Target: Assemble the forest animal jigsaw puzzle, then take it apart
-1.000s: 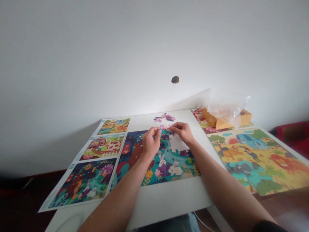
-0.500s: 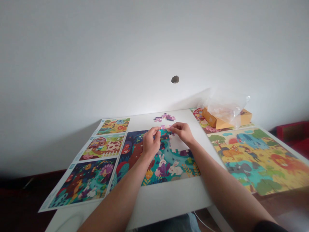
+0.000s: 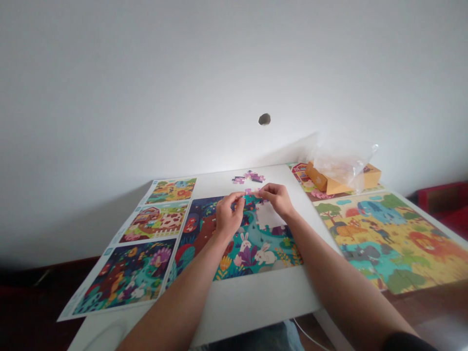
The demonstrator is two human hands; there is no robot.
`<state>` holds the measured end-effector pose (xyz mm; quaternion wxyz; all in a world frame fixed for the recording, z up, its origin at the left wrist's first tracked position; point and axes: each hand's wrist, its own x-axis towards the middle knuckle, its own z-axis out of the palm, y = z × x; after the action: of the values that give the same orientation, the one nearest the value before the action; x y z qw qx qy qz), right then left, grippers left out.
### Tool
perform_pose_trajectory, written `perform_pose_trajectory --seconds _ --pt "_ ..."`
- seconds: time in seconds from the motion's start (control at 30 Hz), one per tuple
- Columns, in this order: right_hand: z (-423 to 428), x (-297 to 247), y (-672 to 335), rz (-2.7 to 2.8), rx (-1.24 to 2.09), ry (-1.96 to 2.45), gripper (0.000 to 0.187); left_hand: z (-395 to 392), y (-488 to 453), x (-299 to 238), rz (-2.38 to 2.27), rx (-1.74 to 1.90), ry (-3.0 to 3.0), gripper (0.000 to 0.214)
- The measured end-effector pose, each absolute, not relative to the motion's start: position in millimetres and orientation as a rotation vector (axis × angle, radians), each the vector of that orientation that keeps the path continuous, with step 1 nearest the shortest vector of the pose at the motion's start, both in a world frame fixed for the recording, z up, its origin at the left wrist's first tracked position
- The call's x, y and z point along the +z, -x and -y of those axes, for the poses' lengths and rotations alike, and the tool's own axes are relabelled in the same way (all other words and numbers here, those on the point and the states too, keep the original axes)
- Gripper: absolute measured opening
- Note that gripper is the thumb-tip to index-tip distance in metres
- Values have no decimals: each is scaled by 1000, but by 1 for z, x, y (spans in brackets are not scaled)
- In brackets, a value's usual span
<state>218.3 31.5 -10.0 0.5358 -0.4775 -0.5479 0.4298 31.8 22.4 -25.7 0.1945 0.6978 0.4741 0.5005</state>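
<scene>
Nearly hidden: a jigsaw piece (image 3: 249, 196) pinched between left hand (image 3: 228, 217) and right hand (image 3: 277, 200).
Beyond, a clear plastic bag (image 3: 341, 161) draped an orange cardboard box (image 3: 317, 177).

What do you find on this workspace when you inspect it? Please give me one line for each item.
Surface: white table, with printed picture sheets lying on it.
Job's things: part-built rabbit jigsaw puzzle, with a white gap at upper right; loose pink and purple pieces beyond it.
Clutter: cardboard box under a clear plastic bag.
Hands: left hand and right hand at the puzzle's top edge; their grip is too small to tell.
Cables: thin white cable below the table.
Surroundings: white wall with a small hole; red object at right.
</scene>
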Motion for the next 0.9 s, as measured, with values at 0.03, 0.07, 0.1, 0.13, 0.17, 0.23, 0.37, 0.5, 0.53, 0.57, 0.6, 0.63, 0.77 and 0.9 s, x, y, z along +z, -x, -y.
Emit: perform_pose_trajectory --seconds 0.03,0.07,0.1,0.13,0.17,0.23,0.37,0.5,0.53,0.57,0.6,0.63,0.77,0.9 --pt "-32 -10 -218 1304 1019 1135 21 -22 -32 -26 -1334 1401 -1964 21" --pt "-32 -10 -218 1304 1015 1133 21 -22 -31 -26 -1335 1400 -1969 21" --pt "-31 -10 -219 1305 1013 1130 22 -22 -31 -26 -1335 1400 -1970 21" --pt "-31 -10 -218 1306 1011 1127 22 -22 -32 -26 -1333 1399 -1970 21" --pt "-31 -9 -218 1306 1011 1122 22 -22 -32 -26 -1328 1398 -1969 21" --pt "-30 -7 -218 1299 1018 1110 23 -22 -32 -27 -1308 1391 -1971 21" --pt "-29 -3 -217 1267 1044 1096 25 -21 -33 -26 -1271 1377 -1976 20" --pt "-28 -2 -217 1260 1056 1114 25 -20 -33 -24 -1261 1382 -1988 20" --pt "-28 -3 -217 1261 1057 1117 25 -20 -33 -23 -1260 1385 -1993 20" --pt "-28 -3 -217 1261 1058 1119 25 -19 -34 -23 -1261 1386 -1997 20" --pt "-28 -3 -217 1261 1059 1118 25 -19 -34 -23 -1262 1386 -2000 19" --pt "-29 -4 -217 1262 1060 1115 25 -19 -34 -22 -1265 1385 -2003 19" --pt "-30 -6 -218 1264 1067 1098 24 -19 -34 -22 -1269 1386 -2009 19" --pt "-30 -8 -218 1265 1062 1090 24 -19 -34 -20 -1267 1397 -2034 18"
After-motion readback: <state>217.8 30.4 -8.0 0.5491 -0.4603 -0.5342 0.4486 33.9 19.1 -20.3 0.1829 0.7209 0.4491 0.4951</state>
